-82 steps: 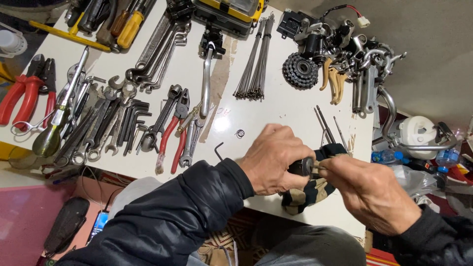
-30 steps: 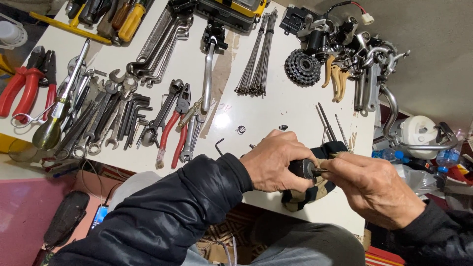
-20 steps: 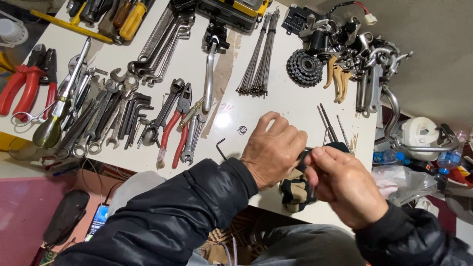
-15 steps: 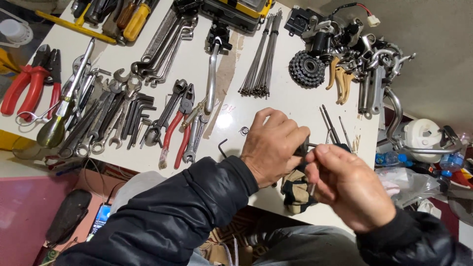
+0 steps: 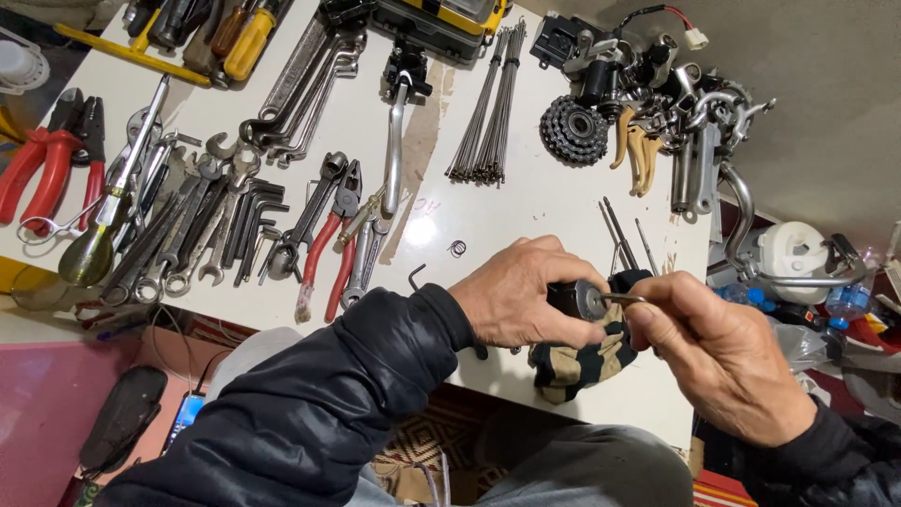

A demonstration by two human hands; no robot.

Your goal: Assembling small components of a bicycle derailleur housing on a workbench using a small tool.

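At the near edge of the white counter (image 5: 526, 211), the left hand (image 5: 526, 302) is clamped around a small dark cylindrical part (image 5: 574, 299), its round metal face turned toward the right hand (image 5: 723, 361); the grip looks meant to brace the part against turning; the right hand's fingers are pinched together on a thin bent metal key (image 5: 621, 299), whose tip meets the part's face; a striped rag (image 5: 582, 357) lies under both hands, probably to pad the work and catch small pieces.

Farther up the counter, tools are laid out flat by kind, likely for quick reach: red-handled pliers (image 5: 330, 246) beside a row of spanners (image 5: 202, 235), a bundle of spokes (image 5: 488, 108) lying parallel, a toothed cog cluster (image 5: 572, 130) next to a heap of brake parts (image 5: 690, 113); a small spring (image 5: 457, 248) and a dark hex key (image 5: 414, 276) sit loose just beyond the left wrist.

As for containers, a yellow-and-black case (image 5: 441, 19) stands at the far edge; its contents cannot be made out; a white round tub (image 5: 21, 66) sits at the far left, its inside also unclear.
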